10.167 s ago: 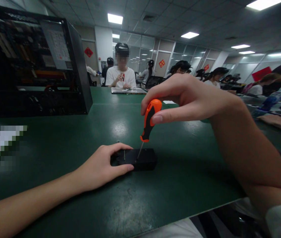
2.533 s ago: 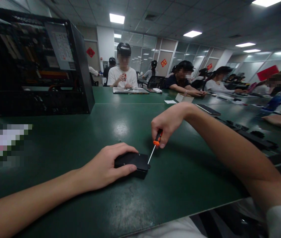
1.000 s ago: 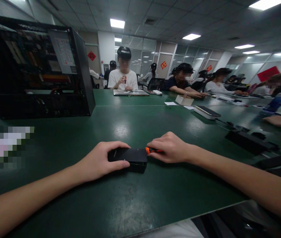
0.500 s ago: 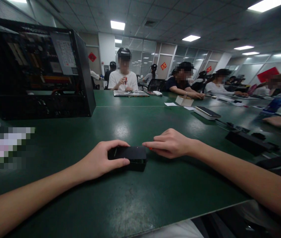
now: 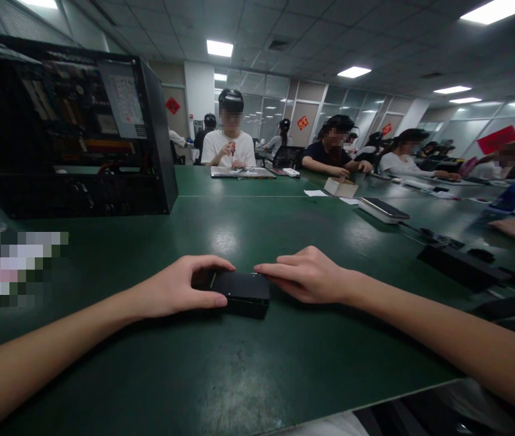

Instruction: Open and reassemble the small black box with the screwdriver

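Observation:
A small black box (image 5: 244, 286) with a flat lid lies on the green table in front of me. My left hand (image 5: 189, 287) grips its left end, thumb along the near side and fingers at the far side. At the box's far right corner is my right hand (image 5: 309, 275), index finger stretched to the lid's edge and the other fingers curled. A sliver of red shows beneath that finger, so the hand pinches a small thing that is mostly hidden. Tiny bright spots, perhaps screws, show on the lid.
An open computer case (image 5: 157, 139) stands at the left behind a blurred-out sheet (image 5: 16, 266). To the right lie a black adapter-like block (image 5: 461, 266) with cables, a white-sided device (image 5: 383, 209) and a small open carton (image 5: 341, 187). Several people sit around the green table (image 5: 221, 363).
My right hand has moved slightly left, its fingertip now at the box's corner. The gap under the lid at the right end looks narrower. My left thumb has slid a little left.

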Motion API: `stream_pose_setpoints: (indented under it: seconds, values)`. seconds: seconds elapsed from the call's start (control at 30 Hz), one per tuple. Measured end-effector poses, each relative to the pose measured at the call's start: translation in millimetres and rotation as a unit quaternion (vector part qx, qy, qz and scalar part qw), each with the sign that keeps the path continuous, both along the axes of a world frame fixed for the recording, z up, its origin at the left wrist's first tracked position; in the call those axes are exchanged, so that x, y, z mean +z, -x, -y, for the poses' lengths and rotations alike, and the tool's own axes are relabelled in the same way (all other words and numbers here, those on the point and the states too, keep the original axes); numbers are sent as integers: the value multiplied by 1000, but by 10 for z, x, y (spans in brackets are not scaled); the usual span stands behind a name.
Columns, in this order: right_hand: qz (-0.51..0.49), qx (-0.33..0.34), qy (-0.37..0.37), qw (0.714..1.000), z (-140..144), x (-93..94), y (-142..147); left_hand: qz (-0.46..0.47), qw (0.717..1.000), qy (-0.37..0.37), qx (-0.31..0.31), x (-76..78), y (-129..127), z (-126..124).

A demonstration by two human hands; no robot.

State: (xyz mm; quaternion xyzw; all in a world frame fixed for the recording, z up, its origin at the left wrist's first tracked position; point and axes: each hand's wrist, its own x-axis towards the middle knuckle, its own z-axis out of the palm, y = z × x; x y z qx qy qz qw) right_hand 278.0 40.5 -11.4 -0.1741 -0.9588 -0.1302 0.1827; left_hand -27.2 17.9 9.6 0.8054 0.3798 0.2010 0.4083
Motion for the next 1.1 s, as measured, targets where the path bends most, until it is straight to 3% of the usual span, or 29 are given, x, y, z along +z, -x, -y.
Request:
stream_pose_setpoints:
  seconds: [0.33, 0.53, 0.7, 0.83, 1.1]
  values:
    - [-43, 23, 139, 989, 3, 54, 36, 27, 999, 33, 16, -32, -23, 0]
    - [-34, 0, 108, 994, 27, 81, 43, 26, 999, 19, 20, -44, -41, 11]
    - [-70, 48, 235, 968, -9, 29, 94, 18, 1000, 13, 15, -49, -47, 19]
    - [-83, 43, 315, 945, -48, 36, 106, 7, 1000, -18, 20, -59, -50, 22]
    - [-7, 2, 245, 969, -132, 174, -123, 4, 998, -60, 29, -53, -54, 55]
